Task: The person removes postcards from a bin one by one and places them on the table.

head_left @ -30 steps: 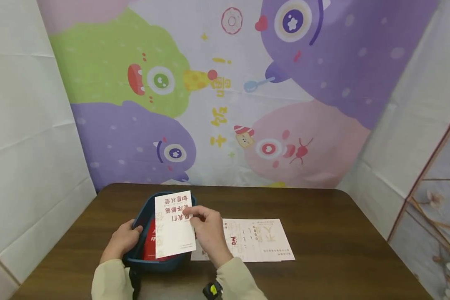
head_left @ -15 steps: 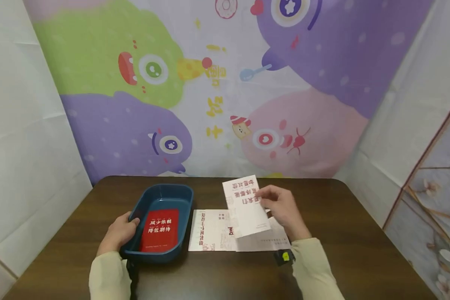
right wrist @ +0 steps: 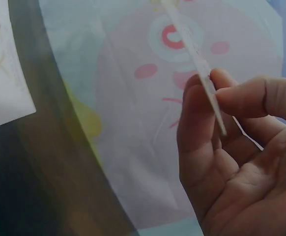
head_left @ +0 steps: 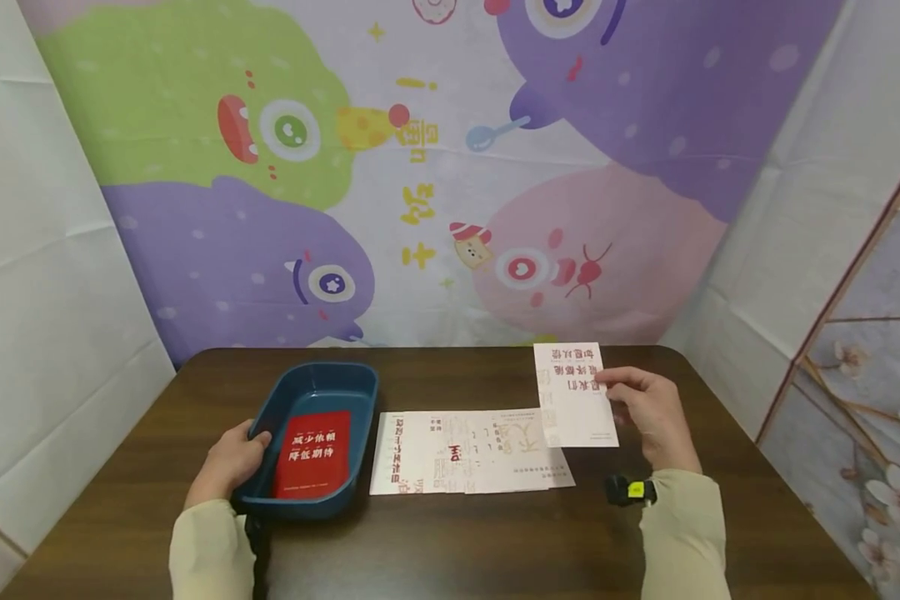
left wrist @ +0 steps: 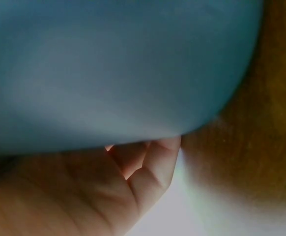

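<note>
In the head view my right hand (head_left: pixel 652 417) pinches a white card (head_left: pixel 579 417) with red printed characters by its right edge. The right wrist view shows the card (right wrist: pixel 202 73) edge-on between thumb and fingertips. It is raised, its lower left corner overlapping a row of white printed cards (head_left: pixel 427 475) on the table. My left hand (head_left: pixel 228 462) grips the left side of a blue plastic basin (head_left: pixel 335 375), thumb over its rim. Inside the basin lies a red card (head_left: pixel 311 475) with white characters. In the left wrist view the basin's outer wall (left wrist: pixel 108 73) hides part of the fingers.
The dark wooden table (head_left: pixel 495 550) ends at the back against a cartoon-printed cloth (head_left: pixel 420 317). White panels (head_left: pixel 60 333) stand at the left and right sides. The row of overlapping cards lies just right of the basin.
My right hand has carried the white card rightward from over the basin, past the row of cards, uncovering the red card. The left hand stays on the basin. The head view has shifted slightly.
</note>
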Demonstrator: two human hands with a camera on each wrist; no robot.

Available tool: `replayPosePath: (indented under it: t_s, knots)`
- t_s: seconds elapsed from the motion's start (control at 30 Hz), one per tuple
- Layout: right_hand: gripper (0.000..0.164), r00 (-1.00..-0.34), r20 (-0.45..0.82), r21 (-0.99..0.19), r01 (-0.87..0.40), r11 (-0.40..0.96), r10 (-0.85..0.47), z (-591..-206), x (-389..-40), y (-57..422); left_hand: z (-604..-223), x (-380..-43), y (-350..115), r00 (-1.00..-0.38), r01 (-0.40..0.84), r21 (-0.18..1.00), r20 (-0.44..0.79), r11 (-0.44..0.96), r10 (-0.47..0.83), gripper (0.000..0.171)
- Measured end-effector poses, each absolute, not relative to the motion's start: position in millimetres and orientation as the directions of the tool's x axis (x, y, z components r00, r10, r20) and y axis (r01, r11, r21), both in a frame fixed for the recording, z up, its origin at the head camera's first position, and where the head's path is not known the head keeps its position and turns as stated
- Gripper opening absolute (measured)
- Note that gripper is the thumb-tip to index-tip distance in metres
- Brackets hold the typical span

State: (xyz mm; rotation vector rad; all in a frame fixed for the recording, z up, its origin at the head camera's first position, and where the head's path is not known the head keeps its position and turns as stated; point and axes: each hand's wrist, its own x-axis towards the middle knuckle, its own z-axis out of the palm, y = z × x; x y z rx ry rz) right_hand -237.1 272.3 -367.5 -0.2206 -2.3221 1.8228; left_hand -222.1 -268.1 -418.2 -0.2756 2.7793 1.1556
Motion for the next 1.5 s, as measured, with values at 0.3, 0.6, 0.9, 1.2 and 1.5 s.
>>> replayPosePath:
  t_s: [0.3, 0.6, 0.9, 1.2, 1.5]
  knots:
    - [0.024, -0.991, -0.033, -0.955, 0.07, 0.288, 0.132, -396.0, -245.3, 273.0, -419.1, -220.6, -267.6, -0.969, -0.238, 0.703, -0.213, 0.67, -0.122, 0.052]
    - [0.022, -0.989, -0.094, -0.927, 0.129, 0.353, 0.114, -419.1, -253.8, 266.3, -420.4, -219.5, -268.2, -0.969, -0.242, 0.717, -0.209, 0.654, -0.13, 0.05]
    - [0.022, -0.982, -0.157, -0.906, 0.185, 0.381, 0.102, -433.6, -257.0, 261.7, -420.1, -221.2, -268.3, -0.971, -0.238, 0.714, -0.203, 0.658, -0.13, 0.05]
    - [0.022, -0.979, -0.171, -0.898, 0.201, 0.392, 0.11, -439.7, -257.8, 259.0, -420.3, -221.0, -268.0, -0.97, -0.239, 0.723, -0.207, 0.649, -0.127, 0.051]
    - [0.02, -0.976, -0.193, -0.886, 0.218, 0.409, 0.102, -437.3, -255.8, 259.2, -420.4, -220.1, -268.1, -0.973, -0.23, 0.719, -0.194, 0.656, -0.128, 0.05]
